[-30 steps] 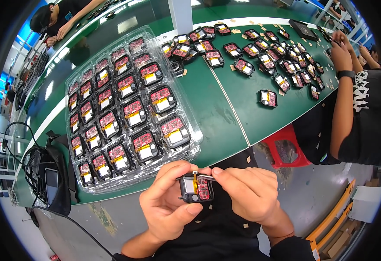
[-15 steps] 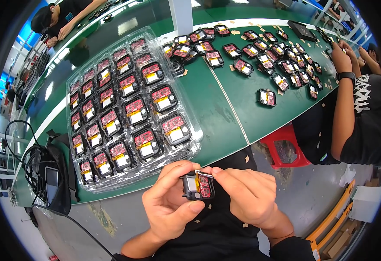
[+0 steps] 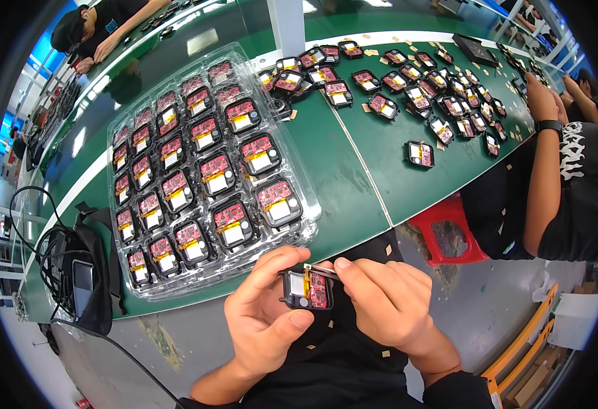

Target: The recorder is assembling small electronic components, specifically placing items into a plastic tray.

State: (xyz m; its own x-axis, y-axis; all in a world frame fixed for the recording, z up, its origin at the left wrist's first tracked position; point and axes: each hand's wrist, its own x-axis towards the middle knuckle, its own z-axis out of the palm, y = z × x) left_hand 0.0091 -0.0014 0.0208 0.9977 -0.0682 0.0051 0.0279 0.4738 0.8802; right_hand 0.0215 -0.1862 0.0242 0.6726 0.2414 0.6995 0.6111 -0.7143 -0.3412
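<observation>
- Two long green worktables (image 3: 381,184) fill the upper view, meeting at a pale seam; their near edge curves just above both hands, with bare grey floor (image 3: 490,307) below it.
- Most of the left table area is taken by a clear plastic tray (image 3: 299,228) whose pockets hold rows of small black modules with red circuit boards (image 3: 217,178); its near corner sits close to the table edge, just above the hands.
- Loose modules of the same kind (image 3: 418,102) are spread over the right table, one lone module (image 3: 420,154) lying apart near the edge; a co-worker's arm (image 3: 543,177) reaches in there, and a red stool (image 3: 449,235) stands under that edge.
- A black bag with cables (image 3: 81,273) sits at the far left, well apart from the work.
- Left hand (image 3: 265,320) is closed around one module (image 3: 307,290), thumb under it and fingers curled over its top, holding it off the table over the lap.
- Right hand (image 3: 387,300) pinches at the module's upper right edge, where a small yellow tab (image 3: 307,274) shows; fingertips are pressed together on it.
- Judging by this, the step in hand is fine work on that tab, and the next move calls for a steady left hold and small, precise finger pressure.
- Open room lies below and right of the hands; upward, the tray corner and table edge are near.
</observation>
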